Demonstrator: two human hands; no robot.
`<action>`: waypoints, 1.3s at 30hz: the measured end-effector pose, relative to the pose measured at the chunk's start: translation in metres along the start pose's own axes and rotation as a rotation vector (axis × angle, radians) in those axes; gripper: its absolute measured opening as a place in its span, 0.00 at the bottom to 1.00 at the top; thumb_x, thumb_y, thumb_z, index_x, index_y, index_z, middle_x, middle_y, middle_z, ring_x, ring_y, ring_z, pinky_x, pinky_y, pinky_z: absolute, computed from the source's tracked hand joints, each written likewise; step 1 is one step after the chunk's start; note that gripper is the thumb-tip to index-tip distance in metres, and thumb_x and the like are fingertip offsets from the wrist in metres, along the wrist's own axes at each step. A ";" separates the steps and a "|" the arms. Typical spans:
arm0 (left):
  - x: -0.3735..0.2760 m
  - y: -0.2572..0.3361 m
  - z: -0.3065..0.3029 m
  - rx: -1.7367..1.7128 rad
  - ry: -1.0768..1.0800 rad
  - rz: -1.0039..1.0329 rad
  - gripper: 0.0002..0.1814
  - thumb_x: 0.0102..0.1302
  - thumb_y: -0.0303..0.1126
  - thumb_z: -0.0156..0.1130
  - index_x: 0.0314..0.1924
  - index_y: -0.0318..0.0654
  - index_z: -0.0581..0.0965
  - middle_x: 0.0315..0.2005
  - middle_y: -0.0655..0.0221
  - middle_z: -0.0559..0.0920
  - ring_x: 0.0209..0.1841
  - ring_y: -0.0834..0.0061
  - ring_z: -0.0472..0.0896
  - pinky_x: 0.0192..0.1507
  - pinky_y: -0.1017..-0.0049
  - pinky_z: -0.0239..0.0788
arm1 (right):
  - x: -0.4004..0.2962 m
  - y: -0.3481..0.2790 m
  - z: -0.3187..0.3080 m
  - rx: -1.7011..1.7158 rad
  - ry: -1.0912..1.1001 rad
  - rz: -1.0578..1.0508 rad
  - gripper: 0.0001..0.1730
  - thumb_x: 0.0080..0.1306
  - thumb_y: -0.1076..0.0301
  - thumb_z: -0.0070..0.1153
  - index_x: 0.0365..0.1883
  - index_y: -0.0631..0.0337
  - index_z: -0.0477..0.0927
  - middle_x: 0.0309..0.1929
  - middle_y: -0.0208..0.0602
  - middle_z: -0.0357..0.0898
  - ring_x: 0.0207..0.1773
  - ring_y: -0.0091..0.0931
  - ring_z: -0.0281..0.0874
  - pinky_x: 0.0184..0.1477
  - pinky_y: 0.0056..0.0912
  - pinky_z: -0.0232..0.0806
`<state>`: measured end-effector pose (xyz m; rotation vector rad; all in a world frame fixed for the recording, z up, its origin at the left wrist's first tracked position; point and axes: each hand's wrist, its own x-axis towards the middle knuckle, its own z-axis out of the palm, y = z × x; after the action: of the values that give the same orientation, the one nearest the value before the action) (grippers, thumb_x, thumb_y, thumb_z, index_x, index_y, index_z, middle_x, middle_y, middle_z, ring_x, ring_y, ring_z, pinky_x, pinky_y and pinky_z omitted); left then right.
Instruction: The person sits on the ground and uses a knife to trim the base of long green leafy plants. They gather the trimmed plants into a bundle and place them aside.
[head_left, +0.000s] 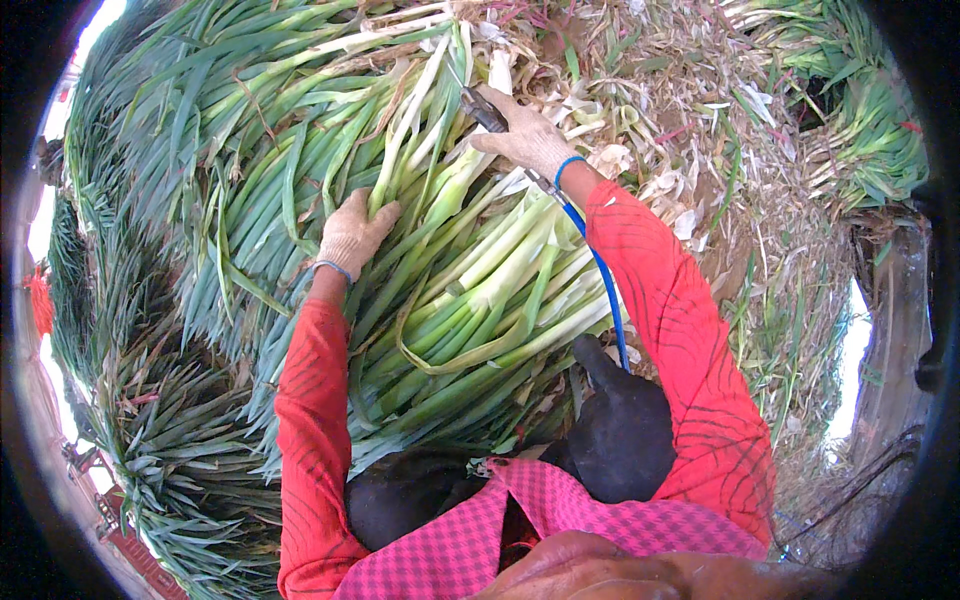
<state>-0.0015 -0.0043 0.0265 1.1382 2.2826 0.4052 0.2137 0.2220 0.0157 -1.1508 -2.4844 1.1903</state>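
Green onions with long green leaves and pale stalks (487, 262) lie in a large heap before me. My left hand (358, 229), in a knitted glove, is on the green part of several stalks, its thumb and fingers around them; its fingertips are partly hidden. My right hand (525, 131), also gloved, holds a dark air blow gun (484, 110), whose thin nozzle points at the pale upper ends of the stalks. A blue hose (600, 259) runs from the gun down past my right forearm towards my knee.
Peeled skins and dry leaf scraps (675, 135) cover the ground at the right. More green onions (862, 142) lie at the upper right, and other leafy piles (180, 450) at the lower left. A greyish board or post (892, 330) stands at the right edge.
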 end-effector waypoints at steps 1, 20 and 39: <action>0.002 -0.001 -0.001 0.025 -0.030 -0.018 0.36 0.66 0.60 0.60 0.58 0.32 0.76 0.43 0.42 0.84 0.50 0.45 0.83 0.54 0.53 0.72 | -0.004 -0.001 0.000 0.026 -0.012 0.010 0.53 0.56 0.41 0.65 0.77 0.47 0.61 0.58 0.56 0.80 0.59 0.46 0.81 0.63 0.44 0.70; 0.022 0.038 -0.025 0.199 0.132 0.459 0.24 0.69 0.50 0.59 0.51 0.37 0.79 0.44 0.49 0.82 0.47 0.49 0.81 0.51 0.54 0.74 | -0.052 0.027 0.023 0.177 -0.142 -0.020 0.52 0.59 0.48 0.66 0.78 0.55 0.58 0.70 0.54 0.71 0.70 0.42 0.72 0.70 0.36 0.62; 0.103 0.034 -0.104 1.029 0.159 0.340 0.18 0.66 0.49 0.64 0.44 0.43 0.81 0.37 0.60 0.86 0.43 0.57 0.86 0.45 0.55 0.76 | -0.059 0.031 0.026 0.185 -0.162 -0.120 0.52 0.60 0.47 0.67 0.78 0.51 0.58 0.68 0.52 0.73 0.67 0.44 0.74 0.68 0.38 0.65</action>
<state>-0.0923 0.0965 0.0913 2.0348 2.4554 -0.6872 0.2609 0.1772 -0.0138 -0.8785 -2.4517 1.4944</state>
